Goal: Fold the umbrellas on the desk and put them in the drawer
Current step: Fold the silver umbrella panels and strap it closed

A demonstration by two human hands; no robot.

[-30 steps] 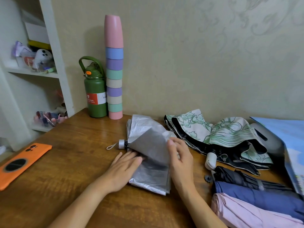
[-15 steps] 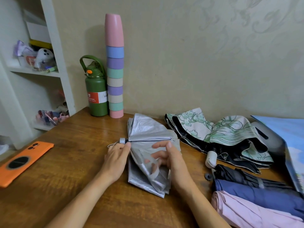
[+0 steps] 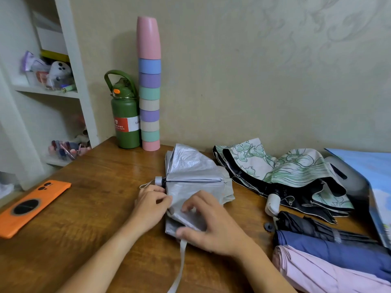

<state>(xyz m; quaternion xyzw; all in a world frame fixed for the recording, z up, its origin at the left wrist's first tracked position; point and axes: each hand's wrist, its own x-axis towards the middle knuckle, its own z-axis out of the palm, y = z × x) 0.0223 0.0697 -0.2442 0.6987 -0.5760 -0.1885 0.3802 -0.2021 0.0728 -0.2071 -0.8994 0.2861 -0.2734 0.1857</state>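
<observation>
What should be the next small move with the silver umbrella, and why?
Probably wrap the loose strap around the silver umbrella. Both hands, left hand and right hand, already gather its folds, but the far panels still spread wide and the strap hangs free toward the desk edge.

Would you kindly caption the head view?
Both hands, left and right, pleat a silver umbrella on the desk.

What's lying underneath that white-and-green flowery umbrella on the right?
The flowery umbrella lies spread on the wooden desk, its black lining showing along the edges and its white handle poking out in front. Whatever is beneath its canopy is covered.
</observation>
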